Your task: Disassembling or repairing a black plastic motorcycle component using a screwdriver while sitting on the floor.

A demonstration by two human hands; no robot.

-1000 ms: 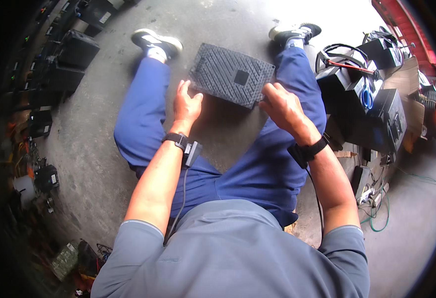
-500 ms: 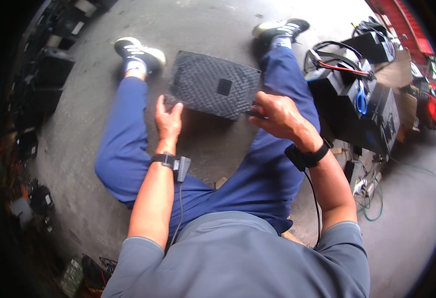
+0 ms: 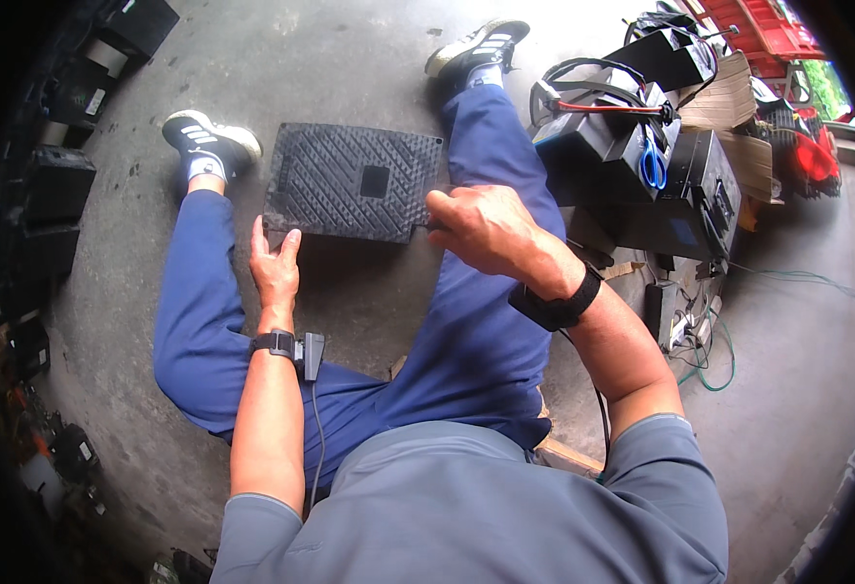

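Note:
A black box with a ridged lid (image 3: 335, 180) and a small smooth square on top sits on the floor between my legs. It looks like a battery case. My left hand (image 3: 274, 273) is at its near left corner, thumb and fingers spread, fingertips against the edge. At the near right corner, my right hand (image 3: 481, 226) is closed around a small dark tool (image 3: 428, 226), mostly hidden by the fingers. The earlier frame shows red and black on that tool's handle.
To the right stand black battery boxes (image 3: 680, 200) with thick cables and blue-handled scissors (image 3: 653, 165) on them. Cardboard (image 3: 724, 92), a red funnel-like object (image 3: 817, 161) and a green cord (image 3: 724, 365) are beyond. Dark boxes (image 3: 57, 185) line the left side.
The view has shifted, so the box and both hands appear further left. My left hand stays by the near left corner; my right hand has turned slightly at the near right corner, still closed.

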